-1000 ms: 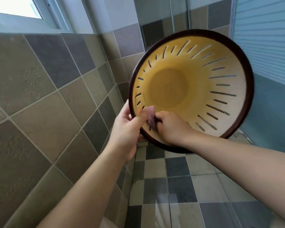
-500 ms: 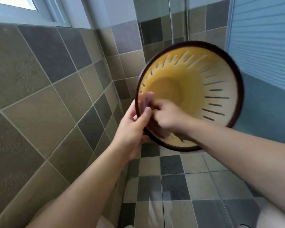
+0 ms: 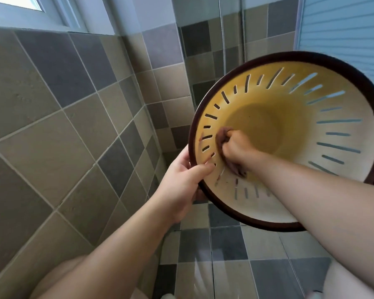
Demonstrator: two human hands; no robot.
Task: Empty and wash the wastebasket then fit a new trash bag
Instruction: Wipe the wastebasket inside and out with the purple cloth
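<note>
A yellow wastebasket (image 3: 343, 130) with slotted walls and a dark brown rim is held up in the air, its mouth turned toward me. My left hand (image 3: 181, 182) grips the rim at the lower left, thumb inside. My right hand (image 3: 235, 149) reaches inside the basket and clutches a small brownish cloth (image 3: 221, 134) pressed against the inner wall near the slots. Most of the cloth is hidden by my fingers.
A tiled wall (image 3: 52, 126) in grey and tan rises close on the left, with a window frame (image 3: 52, 11) at the top. The checkered tile floor (image 3: 235, 255) lies below. A pale blue slatted panel (image 3: 343, 29) stands at the right.
My right hand with the cloth has moved from the rim deeper into the basket, along the left inner wall. The basket has shifted right and closer to me; my left hand keeps its grip.
</note>
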